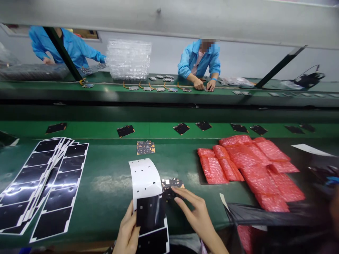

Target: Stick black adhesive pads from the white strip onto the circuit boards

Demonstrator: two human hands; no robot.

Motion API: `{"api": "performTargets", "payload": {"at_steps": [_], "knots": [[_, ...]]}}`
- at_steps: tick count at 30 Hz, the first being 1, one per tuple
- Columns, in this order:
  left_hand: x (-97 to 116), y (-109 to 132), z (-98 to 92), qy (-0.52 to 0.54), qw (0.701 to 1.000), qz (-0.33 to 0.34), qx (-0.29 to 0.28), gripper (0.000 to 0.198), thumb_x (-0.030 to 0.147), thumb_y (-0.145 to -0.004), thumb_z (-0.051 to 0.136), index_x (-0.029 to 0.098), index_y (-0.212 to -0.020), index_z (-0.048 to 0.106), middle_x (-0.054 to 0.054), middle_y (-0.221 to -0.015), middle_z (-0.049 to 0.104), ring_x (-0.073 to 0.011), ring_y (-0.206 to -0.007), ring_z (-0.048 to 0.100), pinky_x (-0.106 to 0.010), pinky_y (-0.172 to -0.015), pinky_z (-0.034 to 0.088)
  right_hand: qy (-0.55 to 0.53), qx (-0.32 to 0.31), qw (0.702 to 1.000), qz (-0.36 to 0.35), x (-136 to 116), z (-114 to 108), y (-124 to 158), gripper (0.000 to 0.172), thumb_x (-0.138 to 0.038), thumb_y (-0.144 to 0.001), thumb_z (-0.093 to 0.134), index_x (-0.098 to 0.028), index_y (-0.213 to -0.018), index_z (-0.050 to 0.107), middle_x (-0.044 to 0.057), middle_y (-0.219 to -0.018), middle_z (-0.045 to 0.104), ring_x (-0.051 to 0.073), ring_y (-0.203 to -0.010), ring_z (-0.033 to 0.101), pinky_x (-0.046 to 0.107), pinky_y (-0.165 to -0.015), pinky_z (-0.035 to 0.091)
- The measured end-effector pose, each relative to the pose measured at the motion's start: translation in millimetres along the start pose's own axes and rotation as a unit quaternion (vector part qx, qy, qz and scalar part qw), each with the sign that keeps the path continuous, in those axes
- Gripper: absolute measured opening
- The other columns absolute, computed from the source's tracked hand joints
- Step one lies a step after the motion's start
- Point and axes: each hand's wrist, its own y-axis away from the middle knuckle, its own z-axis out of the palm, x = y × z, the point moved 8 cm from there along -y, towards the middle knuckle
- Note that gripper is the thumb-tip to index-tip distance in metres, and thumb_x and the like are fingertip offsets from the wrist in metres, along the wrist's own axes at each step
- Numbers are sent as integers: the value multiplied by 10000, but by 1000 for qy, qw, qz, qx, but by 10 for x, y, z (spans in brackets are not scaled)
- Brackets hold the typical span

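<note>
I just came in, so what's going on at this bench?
A person's left hand holds a white strip with black panels; the right hand is at a circuit board beside it. More strips lie to the left, red bubble-wrap packs to the right. Opposite, two people in blue are working.

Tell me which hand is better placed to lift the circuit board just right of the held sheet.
Probably the right hand: its fingers are at the circuit board, though contact is unclear. The left hand is occupied, gripping the sheet.
</note>
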Motion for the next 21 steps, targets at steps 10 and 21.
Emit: {"api": "performTargets", "payload": {"at_steps": [10, 21], "knots": [[449, -101, 236, -233, 951, 185, -87, 454, 131, -997, 399, 237, -1338, 678, -147, -1523, 517, -267, -1309, 598, -282, -1029, 534, -247, -40, 939, 236, 14, 398, 65, 486, -590, -687, 870, -169, -648, 630, -31, -555, 568, 98, -514, 512, 212, -534, 454], [19, -327, -323, -151, 982, 84, 70, 291, 268, -1023, 495, 290, -1247, 679, -11, -1361, 621, -133, -1296, 577, -173, -1121, 369, -149, 22, 952, 265, 631, -220, -83, 562, -653, -594, 879, -163, -706, 626, -19, -546, 580, 113, -475, 529, 201, -431, 345]]}}
